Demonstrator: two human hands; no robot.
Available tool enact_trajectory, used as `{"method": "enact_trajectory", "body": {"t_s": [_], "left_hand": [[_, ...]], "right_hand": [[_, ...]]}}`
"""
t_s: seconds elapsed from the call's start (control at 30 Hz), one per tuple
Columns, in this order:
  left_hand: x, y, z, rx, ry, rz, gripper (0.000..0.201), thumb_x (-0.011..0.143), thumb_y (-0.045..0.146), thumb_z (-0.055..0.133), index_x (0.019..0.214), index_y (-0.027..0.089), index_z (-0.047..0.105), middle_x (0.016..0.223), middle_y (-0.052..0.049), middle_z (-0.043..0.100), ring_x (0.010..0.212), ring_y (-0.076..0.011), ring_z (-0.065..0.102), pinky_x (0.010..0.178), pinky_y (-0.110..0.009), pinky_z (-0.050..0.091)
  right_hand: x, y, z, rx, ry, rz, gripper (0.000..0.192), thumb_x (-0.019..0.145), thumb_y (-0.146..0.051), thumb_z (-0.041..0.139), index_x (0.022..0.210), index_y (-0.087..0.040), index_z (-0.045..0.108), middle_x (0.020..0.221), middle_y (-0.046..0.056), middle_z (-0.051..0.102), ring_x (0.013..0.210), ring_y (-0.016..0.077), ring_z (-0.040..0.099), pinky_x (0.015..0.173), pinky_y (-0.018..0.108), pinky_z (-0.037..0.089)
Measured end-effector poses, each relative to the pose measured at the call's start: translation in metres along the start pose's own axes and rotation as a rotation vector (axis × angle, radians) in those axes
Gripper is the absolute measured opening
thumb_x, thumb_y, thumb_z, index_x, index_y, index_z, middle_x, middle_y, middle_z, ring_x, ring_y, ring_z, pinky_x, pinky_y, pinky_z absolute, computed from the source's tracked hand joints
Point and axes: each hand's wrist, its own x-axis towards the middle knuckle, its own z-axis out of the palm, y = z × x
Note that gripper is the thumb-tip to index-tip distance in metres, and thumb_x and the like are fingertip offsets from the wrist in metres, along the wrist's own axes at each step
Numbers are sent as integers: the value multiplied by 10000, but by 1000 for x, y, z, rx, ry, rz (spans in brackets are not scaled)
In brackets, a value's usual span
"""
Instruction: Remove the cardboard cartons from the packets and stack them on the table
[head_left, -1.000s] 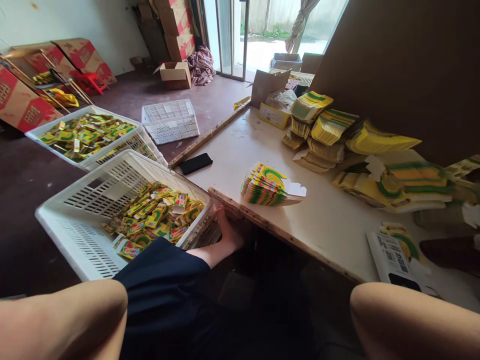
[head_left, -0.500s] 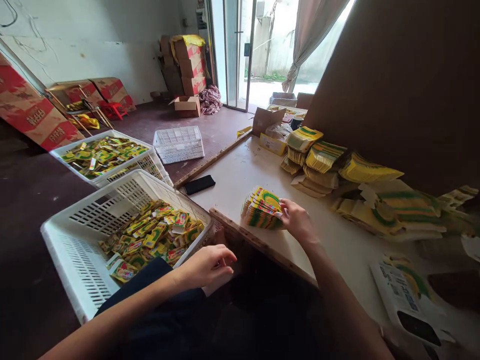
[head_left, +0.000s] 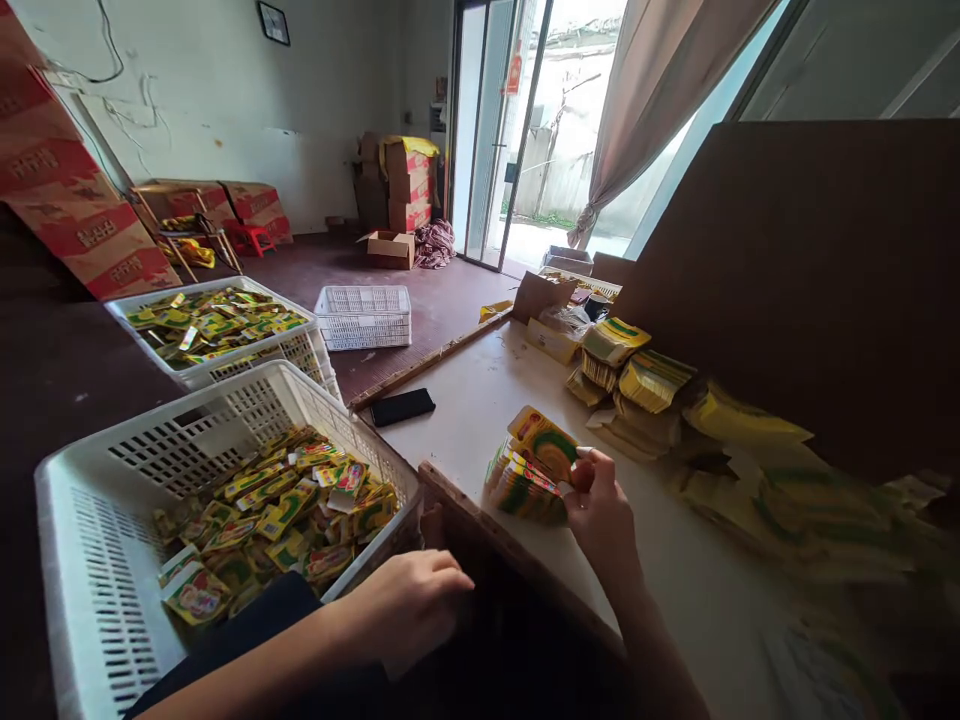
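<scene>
Flattened yellow-and-green cartons (head_left: 529, 478) sit in a fanned stack near the front edge of the white table (head_left: 675, 580), and the right hand (head_left: 600, 510) pinches the top one between thumb and fingertips, lifting its end clear of the pile. The print on these cartons is too small to read. The left hand (head_left: 409, 605) hangs below the table's rough wooden edge, fingers loosely curled and pressed together, holding nothing that shows — it is just beside the near white basket (head_left: 82, 520), which holds a loose heap of small yellow, green and red sachets (head_left: 277, 510). A second basket (head_left: 300, 350) behind it carries more of the same, and an upturned crate (head_left: 364, 315) lies on the dark red floor.

On the table, a black phone (head_left: 403, 406) lies face down near the far corner, well apart from the stack. More bundles of flat cartons (head_left: 637, 375) pile up along a tall brown board (head_left: 810, 280). Red-and-brown shipping boxes (head_left: 82, 225) with white characters — unreadable from here — lean at the left wall. A glass sliding door (head_left: 487, 140) with a drawn curtain (head_left: 652, 90) lets in daylight.
</scene>
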Motion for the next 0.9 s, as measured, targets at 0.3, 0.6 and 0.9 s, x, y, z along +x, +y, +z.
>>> {"method": "enact_trajectory", "body": {"t_s": [0.3, 0.6, 0.9], "left_hand": [[2, 3, -5, 402, 380, 81, 732, 797, 335, 661, 1416, 140, 324, 1335, -175, 546, 1271, -307, 490, 1075, -493, 402], [10, -2, -6, 366, -126, -324, 589, 726, 332, 695, 1245, 100, 539, 1072, -153, 680, 984, -306, 653, 860, -417, 518], [6, -1, -2, -68, -322, -331, 160, 868, 287, 531, 902, 184, 649, 883, -43, 724, 836, -232, 689, 720, -284, 501]], "right_hand": [[-61, -62, 24, 308, -599, -29, 472, 644, -13, 509, 1060, -237, 510, 857, -2, 625, 752, 162, 595, 716, 279, 485], [-89, -52, 31, 163, -652, -169, 421, 600, 58, 499, 904, -230, 540, 939, 21, 599, 822, 179, 597, 713, 280, 476], [-98, -47, 31, 10, -345, -594, 266, 862, -40, 485, 670, -204, 570, 677, 3, 555, 617, 132, 497, 583, 241, 385]]}}
